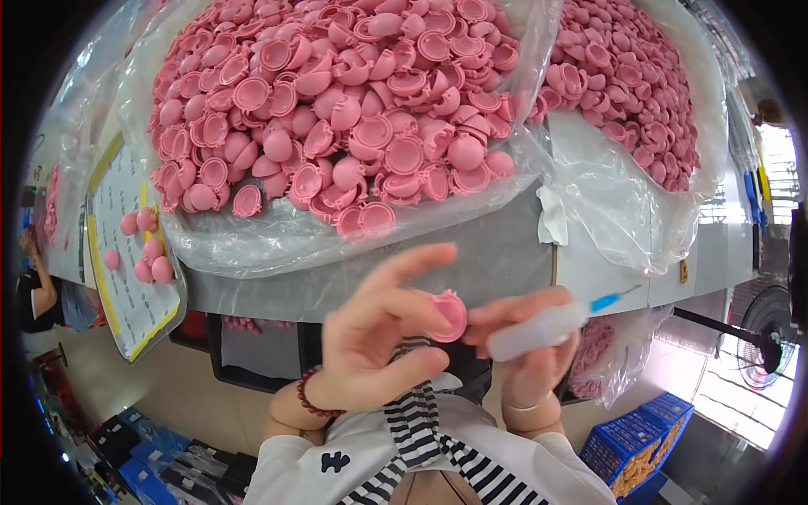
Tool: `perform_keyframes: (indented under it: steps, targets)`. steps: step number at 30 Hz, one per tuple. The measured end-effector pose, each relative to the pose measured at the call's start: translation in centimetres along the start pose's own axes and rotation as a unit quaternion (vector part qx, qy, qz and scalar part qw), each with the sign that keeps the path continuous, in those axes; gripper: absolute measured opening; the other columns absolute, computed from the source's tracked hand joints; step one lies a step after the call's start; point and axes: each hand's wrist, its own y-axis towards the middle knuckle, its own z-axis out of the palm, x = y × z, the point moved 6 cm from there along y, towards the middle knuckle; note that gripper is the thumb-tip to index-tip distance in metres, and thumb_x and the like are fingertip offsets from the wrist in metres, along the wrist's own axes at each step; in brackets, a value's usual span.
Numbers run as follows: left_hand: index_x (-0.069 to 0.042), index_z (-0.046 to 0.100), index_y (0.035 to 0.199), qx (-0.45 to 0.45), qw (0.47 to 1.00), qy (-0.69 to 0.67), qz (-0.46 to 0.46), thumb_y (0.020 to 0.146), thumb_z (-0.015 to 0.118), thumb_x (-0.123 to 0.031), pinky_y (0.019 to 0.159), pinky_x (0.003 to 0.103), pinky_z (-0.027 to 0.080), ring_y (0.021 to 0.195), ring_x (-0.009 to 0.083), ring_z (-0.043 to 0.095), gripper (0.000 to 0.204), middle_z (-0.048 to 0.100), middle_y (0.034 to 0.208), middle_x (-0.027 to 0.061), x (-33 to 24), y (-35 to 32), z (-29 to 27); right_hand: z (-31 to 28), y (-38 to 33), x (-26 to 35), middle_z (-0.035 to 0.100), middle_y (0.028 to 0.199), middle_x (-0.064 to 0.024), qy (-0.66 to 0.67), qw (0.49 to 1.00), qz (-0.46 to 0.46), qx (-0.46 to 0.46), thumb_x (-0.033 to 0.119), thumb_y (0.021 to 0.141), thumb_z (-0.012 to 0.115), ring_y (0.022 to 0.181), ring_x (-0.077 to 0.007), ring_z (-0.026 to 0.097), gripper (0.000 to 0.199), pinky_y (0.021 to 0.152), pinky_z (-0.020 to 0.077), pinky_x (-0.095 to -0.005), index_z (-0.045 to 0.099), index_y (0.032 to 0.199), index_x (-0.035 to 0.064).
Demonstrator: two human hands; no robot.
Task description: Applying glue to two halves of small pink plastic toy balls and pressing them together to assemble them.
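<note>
In front of my chest, my left hand (379, 328) holds a small round pink plastic shell (449, 316) at its bent fingers. Its index finger is stretched out and its thumb stands apart from the piece. My right hand (534, 353) is closed around a translucent white squeeze bottle (539, 332), tilted so that its blue needle tip (604, 301) points up and to the right. The right fingertips come close to the shell's right edge; whether they touch it I cannot tell. A large heap of pink shells (337, 109), many hinged and opened, lies beyond my hands in clear plastic.
Another bag of pink pieces (623, 93) sits at the far right. Several pink balls (153, 261) rest on a yellow-edged sheet (126, 295) at left. The grey table edge (278, 299) runs before me. Blue crates (631, 438) and a black fan (762, 341) stand at right.
</note>
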Motion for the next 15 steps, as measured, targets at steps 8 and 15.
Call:
perform_keyframes:
  steps: [8, 15]
  targets:
    - [0.006, 0.057, 0.093, -0.022, 0.988, -0.118, -0.100, 0.074, 0.057, 0.009, 0.081, 0.029, 0.045, 0.096, 0.0189, 0.055, 0.020, 0.047, 0.117, 0.0223, 2.2, -1.6, 0.5, -1.8, -0.6, -0.3, 0.057, 0.066, -0.0126, -0.084, 0.990, -0.080, -0.079, 0.041, 0.076, 0.061, 0.048, -0.0125, 0.049, 0.053, 0.043, 0.0378, -0.0209, 0.038, 0.098, -0.0008]
    - [0.004, 0.051, 0.104, 0.072, 0.996, 0.048, -0.024, 0.078, 0.050, 0.008, 0.085, 0.029, 0.044, 0.101, 0.0178, 0.050, 0.026, 0.039, 0.123, 0.0228, 1.6, -1.6, 0.5, -3.1, -0.1, 1.3, 0.042, 0.064, -0.0017, 0.011, 0.983, -0.150, -0.110, 0.028, 0.067, 0.070, 0.054, -0.0112, 0.037, 0.043, 0.048, 0.0267, -0.0237, 0.048, 0.093, 0.0016]
